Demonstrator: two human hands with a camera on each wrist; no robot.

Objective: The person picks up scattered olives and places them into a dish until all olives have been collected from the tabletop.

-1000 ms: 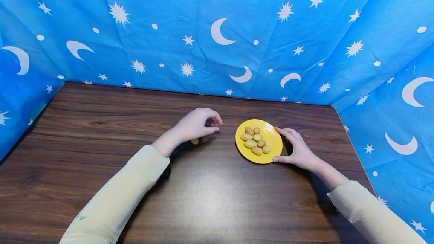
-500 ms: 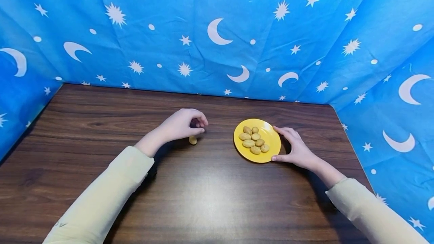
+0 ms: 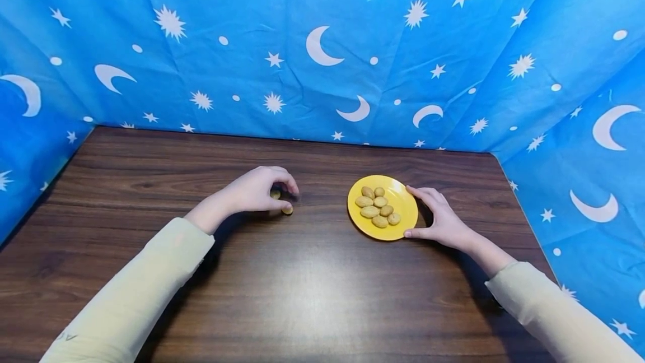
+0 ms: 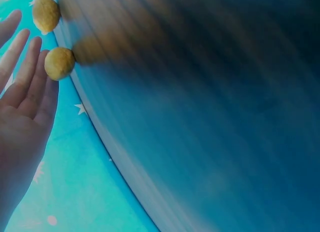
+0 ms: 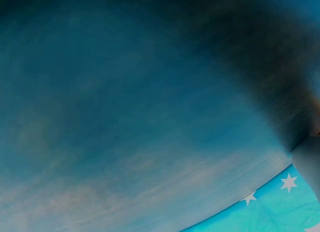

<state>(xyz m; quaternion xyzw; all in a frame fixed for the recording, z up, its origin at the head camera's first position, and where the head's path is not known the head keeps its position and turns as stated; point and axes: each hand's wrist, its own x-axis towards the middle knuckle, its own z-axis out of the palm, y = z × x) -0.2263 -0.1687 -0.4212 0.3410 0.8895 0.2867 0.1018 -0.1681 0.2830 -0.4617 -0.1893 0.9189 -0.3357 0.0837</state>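
Observation:
My left hand (image 3: 256,190) is low over the table, fingers arched round two small yellow-brown ovals that look like baby potatoes. One small potato (image 3: 275,194) shows between thumb and fingers, the other small potato (image 3: 287,210) beside the thumb tip. The left wrist view shows the fingers fairly straight, near the potato (image 4: 59,63); firm contact is unclear. On the right, my right hand (image 3: 441,220) holds the rim of a yellow plate (image 3: 405,206) between thumb and fingers. Several similar small potatoes (image 3: 370,212) lie on the plate.
Both hands work over a dark wood-grain table (image 3: 312,284). A blue cloth (image 3: 242,43) with white moons and stars hangs along its back and sides. The right wrist view is dark and blurred, with neither plate nor fingers distinct.
My left hand has moved left and slightly nearer, with its fingers now around the two loose small potatoes. The right hand stays at the plate, which has not visibly moved on the table.

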